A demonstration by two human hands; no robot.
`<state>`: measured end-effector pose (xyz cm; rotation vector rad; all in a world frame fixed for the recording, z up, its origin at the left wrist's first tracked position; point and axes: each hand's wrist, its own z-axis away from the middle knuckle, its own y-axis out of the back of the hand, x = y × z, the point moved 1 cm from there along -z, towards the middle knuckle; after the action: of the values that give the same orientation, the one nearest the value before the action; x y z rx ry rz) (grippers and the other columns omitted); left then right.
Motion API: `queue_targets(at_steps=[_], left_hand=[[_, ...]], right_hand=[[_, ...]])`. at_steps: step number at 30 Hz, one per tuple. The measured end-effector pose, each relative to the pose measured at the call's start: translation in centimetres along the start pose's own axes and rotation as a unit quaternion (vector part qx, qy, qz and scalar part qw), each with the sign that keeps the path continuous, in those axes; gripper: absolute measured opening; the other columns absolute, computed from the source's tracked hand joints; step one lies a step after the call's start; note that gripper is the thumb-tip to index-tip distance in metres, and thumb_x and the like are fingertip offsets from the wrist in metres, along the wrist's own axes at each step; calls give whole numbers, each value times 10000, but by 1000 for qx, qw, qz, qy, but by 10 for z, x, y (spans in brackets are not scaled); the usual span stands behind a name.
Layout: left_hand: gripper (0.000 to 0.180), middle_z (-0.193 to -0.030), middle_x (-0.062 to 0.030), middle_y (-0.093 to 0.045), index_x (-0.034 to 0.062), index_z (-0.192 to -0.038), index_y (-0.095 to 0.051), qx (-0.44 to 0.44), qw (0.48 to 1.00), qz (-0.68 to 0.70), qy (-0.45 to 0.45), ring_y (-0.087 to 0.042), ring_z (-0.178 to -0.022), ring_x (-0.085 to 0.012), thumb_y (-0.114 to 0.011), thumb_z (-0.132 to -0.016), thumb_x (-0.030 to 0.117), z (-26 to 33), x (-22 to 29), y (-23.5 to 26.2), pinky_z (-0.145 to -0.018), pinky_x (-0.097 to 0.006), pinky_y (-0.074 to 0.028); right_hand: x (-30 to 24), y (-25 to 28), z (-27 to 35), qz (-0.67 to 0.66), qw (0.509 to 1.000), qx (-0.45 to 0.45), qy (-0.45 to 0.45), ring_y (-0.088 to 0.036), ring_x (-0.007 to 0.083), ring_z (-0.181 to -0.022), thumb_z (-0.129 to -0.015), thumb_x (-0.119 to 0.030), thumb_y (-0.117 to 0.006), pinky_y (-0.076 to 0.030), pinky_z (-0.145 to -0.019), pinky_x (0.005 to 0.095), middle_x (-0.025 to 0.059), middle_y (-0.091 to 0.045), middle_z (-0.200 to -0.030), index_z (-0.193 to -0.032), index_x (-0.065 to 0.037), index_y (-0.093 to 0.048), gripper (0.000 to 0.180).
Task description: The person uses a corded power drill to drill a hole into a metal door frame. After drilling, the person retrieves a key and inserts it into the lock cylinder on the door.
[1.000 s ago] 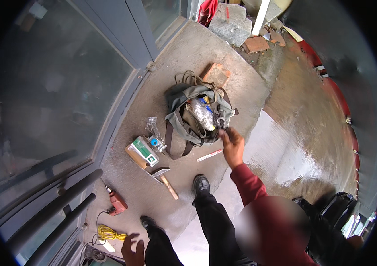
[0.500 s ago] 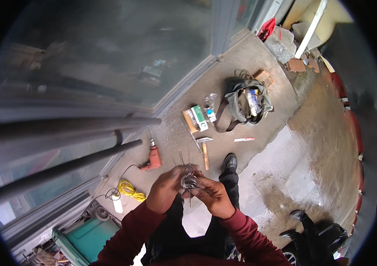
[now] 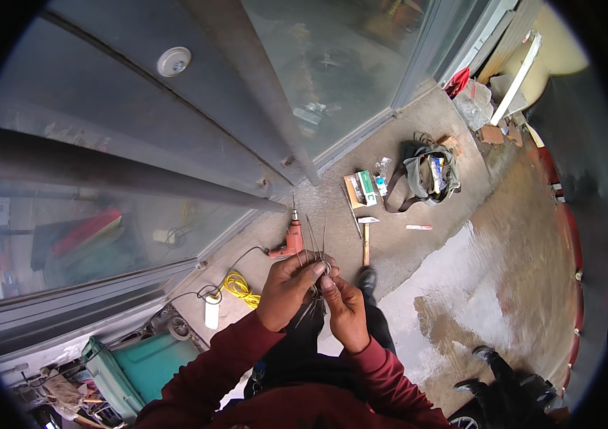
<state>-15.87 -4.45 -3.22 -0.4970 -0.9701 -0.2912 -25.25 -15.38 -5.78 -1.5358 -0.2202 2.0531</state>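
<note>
Both of my hands meet at lower centre around a bunch of thin metal wires (image 3: 324,270), some bent into a ring. My left hand (image 3: 288,289) is closed, thumb and fingers pinching the bunch from the left. On its other side my right hand (image 3: 347,311) is closed too, thumb pressed near the ring. Long thin ends stick up past the fingers and others hang below; the fingers hide the middle. Just beyond, a red power drill (image 3: 292,239) lies on the floor, bit pointing away. A wooden-handled hammer (image 3: 366,242) rests to the right.
Glass doors with long dark handle bars (image 3: 139,175) stand at left. An open grey bag (image 3: 429,175), a green and white box (image 3: 364,187) and a red-white strip (image 3: 419,227) lie ahead. Yellow cord (image 3: 241,288) and a green bin (image 3: 150,368) are lower left. Another person's legs (image 3: 500,375) show lower right.
My view has swung left, bringing more of the doors in. Both hands have shifted their hold, so the wire bunch is now pinched between the thumbs with long ends pointing up.
</note>
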Motion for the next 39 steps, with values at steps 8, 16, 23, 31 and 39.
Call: queue_targets(at_steps=[8, 16, 23, 31, 39], left_hand=[[332, -1038, -65, -757, -26, -1212, -700, 71, 997, 43, 5, -699, -982, -133, -618, -1086, 269, 16, 7, -21, -902, -283, -548], [251, -965, -65, -770, -59, -1136, -749, 155, 988, 14, -22, -709, -881, -96, -717, -1024, 163, 10, 14, -41, -793, -240, -558], [244, -878, -38, -753, -50, -1054, -766, 175, 983, -50, -38, -660, -790, -65, -784, -973, 180, 17, 21, -43, -717, -235, -532], [287, -774, -20, -712, -51, -998, -751, 185, 969, -147, -73, -576, -686, -44, -776, -981, 234, 24, 24, -45, -629, -252, -474], [302, -772, -27, -715, -52, -993, -741, 178, 971, -141, -72, -618, -681, -51, -663, -1060, 231, 33, 28, -45, -616, -251, -500]], right_hand=[[-14, 12, 7, -67, 996, -20, -51, -649, 137, -928, -1153, -258, -490, -527, -864, 294, 74, -710, -1038, -1232, 72, -687, 393], [-31, 44, 2, 10, 997, -28, -66, -665, 132, -908, -1086, -133, -500, -504, -871, 278, 64, -736, -1013, -1082, 32, -690, 252], [-46, 38, 5, -76, 990, -64, -96, -647, 116, -893, -1079, -127, -490, -497, -845, 258, 49, -694, -937, -1144, 38, -675, 256], [-55, 32, 15, -23, 997, -60, -52, -596, 93, -799, -1135, -303, -555, -479, -764, 254, 26, -673, -860, -1050, 25, -700, 369], [-61, 26, 21, -15, 1000, -18, -14, -562, 73, -756, -1120, -272, -597, -444, -718, 235, 5, -659, -829, -991, 0, -699, 318]])
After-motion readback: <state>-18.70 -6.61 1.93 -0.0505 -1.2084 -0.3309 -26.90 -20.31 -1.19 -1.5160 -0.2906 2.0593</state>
